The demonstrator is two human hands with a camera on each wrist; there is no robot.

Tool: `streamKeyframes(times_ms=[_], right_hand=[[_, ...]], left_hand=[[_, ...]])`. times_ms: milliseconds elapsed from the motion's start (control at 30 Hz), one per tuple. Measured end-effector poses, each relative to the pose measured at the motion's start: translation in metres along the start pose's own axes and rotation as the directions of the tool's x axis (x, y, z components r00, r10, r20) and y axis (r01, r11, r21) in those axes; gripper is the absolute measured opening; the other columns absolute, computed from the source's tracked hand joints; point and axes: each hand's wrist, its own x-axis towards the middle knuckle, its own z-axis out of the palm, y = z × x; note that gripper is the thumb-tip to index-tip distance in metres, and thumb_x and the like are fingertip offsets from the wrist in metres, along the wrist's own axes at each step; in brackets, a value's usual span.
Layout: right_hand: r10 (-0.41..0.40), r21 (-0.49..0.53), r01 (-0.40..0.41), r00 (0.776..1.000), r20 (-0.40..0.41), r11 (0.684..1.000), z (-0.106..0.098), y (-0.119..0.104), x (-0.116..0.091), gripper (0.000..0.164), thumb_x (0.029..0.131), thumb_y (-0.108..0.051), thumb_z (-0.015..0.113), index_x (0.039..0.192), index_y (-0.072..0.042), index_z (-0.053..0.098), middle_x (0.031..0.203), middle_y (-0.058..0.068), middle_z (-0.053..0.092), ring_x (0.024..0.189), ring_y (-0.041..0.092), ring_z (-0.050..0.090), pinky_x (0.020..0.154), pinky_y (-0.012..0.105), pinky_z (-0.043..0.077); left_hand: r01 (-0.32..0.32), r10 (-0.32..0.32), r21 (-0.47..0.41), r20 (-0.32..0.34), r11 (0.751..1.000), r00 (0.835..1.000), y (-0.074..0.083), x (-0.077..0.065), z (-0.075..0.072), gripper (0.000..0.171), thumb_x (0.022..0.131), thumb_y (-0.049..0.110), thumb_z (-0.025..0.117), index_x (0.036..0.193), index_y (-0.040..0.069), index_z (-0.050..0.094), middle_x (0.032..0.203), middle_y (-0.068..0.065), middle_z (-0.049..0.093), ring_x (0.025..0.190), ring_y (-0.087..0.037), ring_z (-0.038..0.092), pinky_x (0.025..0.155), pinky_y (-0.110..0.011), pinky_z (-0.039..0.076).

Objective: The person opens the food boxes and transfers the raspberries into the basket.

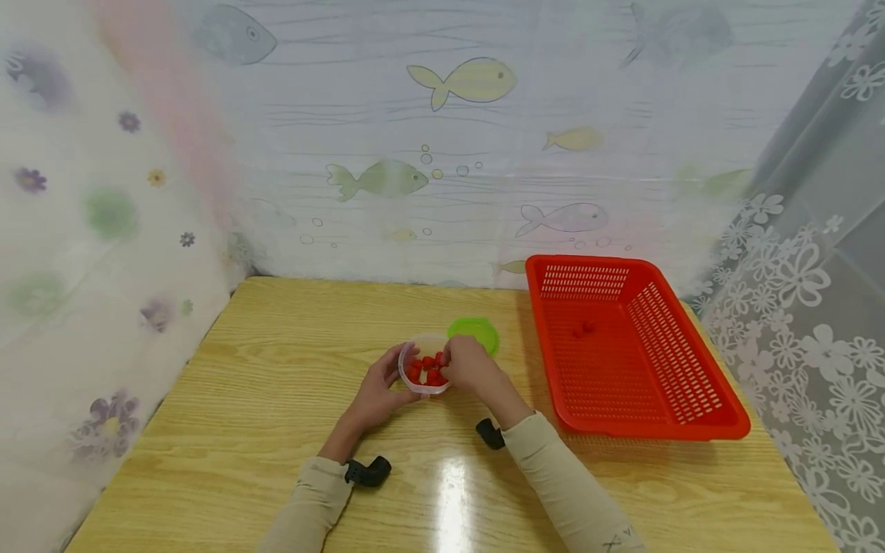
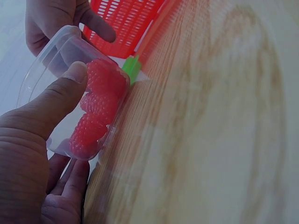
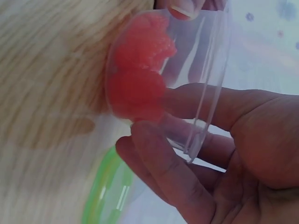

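Note:
My left hand grips a small clear plastic container, thumb across the near wall and fingers around the far side. Several red raspberries lie in its bottom. From the right, my right hand reaches over the rim. In the right wrist view its thumb and a finger are inside the container, pinching a raspberry, while other fingers bend down outside the wall. Just behind the container, a green lid lies on the table, partly covered by my right hand.
A large red perforated basket stands on the table's right side, with a few small red berries on its floor. The wood-patterned table meets a fish-print curtain at the back.

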Motion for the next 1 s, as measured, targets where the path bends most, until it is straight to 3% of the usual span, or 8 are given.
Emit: streamKeyframes(times_ms=[200, 367, 600, 767, 867, 1000], right_hand=[[-0.010, -0.107, 0.010, 1.000, 0.000, 0.994, -0.002, -0.005, -0.002, 0.021, 0.090, -0.005, 0.074, 0.072, -0.003, 0.065, 0.070, 0.004, 0.061, 0.062, 0.016, 0.052, 0.055, 0.024, 0.044], [-0.030, -0.127, 0.028, 0.999, -0.012, 0.992, 0.000, -0.004, -0.003, 0.020, 0.093, -0.006, 0.072, 0.074, -0.004, 0.064, 0.071, 0.003, 0.060, 0.062, 0.015, 0.050, 0.053, 0.023, 0.042], [-0.043, -0.067, 0.042, 0.999, -0.016, 0.997, 0.002, 0.001, -0.004, 0.013, 0.096, -0.011, 0.070, 0.085, -0.005, 0.068, 0.082, 0.003, 0.064, 0.068, 0.015, 0.053, 0.057, 0.023, 0.044], [-0.029, 0.073, 0.029, 1.000, -0.010, 0.997, 0.003, 0.006, -0.006, 0.010, 0.098, -0.015, 0.068, 0.096, -0.005, 0.068, 0.090, 0.005, 0.066, 0.074, 0.017, 0.055, 0.061, 0.026, 0.048], [-0.027, 0.141, 0.027, 1.000, 0.000, 0.990, 0.003, 0.009, -0.006, 0.010, 0.099, -0.015, 0.067, 0.097, -0.005, 0.068, 0.091, 0.006, 0.067, 0.074, 0.018, 0.056, 0.062, 0.026, 0.049], [-0.030, 0.158, 0.029, 1.000, 0.006, 0.987, 0.004, 0.012, -0.004, 0.008, 0.098, -0.013, 0.068, 0.096, -0.006, 0.069, 0.094, 0.007, 0.068, 0.075, 0.018, 0.057, 0.062, 0.026, 0.049]], left_hand=[[0.000, 0.000, -0.036, 0.004, 0.999, 1.000, -0.002, 0.001, 0.001, 0.084, 0.083, -0.004, 0.081, 0.155, 0.001, 0.038, 0.152, -0.022, 0.048, 0.144, -0.035, 0.043, 0.115, -0.046, 0.038], [-0.012, 0.012, -0.017, 0.000, 1.000, 1.000, -0.002, 0.001, 0.001, 0.084, 0.083, -0.002, 0.082, 0.154, 0.003, 0.039, 0.152, -0.021, 0.048, 0.143, -0.036, 0.044, 0.115, -0.046, 0.039], [-0.009, 0.009, 0.007, 0.002, 1.000, 1.000, -0.002, 0.001, 0.000, 0.086, 0.083, 0.002, 0.083, 0.156, 0.003, 0.037, 0.152, -0.020, 0.048, 0.143, -0.035, 0.045, 0.114, -0.044, 0.042], [-0.007, 0.007, 0.003, -0.006, 1.000, 1.000, -0.002, 0.001, 0.000, 0.086, 0.083, 0.000, 0.083, 0.155, 0.000, 0.036, 0.152, -0.022, 0.048, 0.144, -0.036, 0.043, 0.115, -0.044, 0.040], [-0.003, 0.003, -0.003, -0.013, 1.000, 1.000, -0.002, 0.001, 0.000, 0.086, 0.082, -0.002, 0.083, 0.155, -0.001, 0.036, 0.152, -0.022, 0.048, 0.144, -0.036, 0.043, 0.115, -0.045, 0.039], [0.010, -0.011, -0.019, -0.017, 1.000, 1.000, -0.001, 0.002, 0.000, 0.085, 0.083, -0.003, 0.082, 0.154, -0.001, 0.036, 0.152, -0.021, 0.048, 0.144, -0.035, 0.043, 0.115, -0.045, 0.039]])
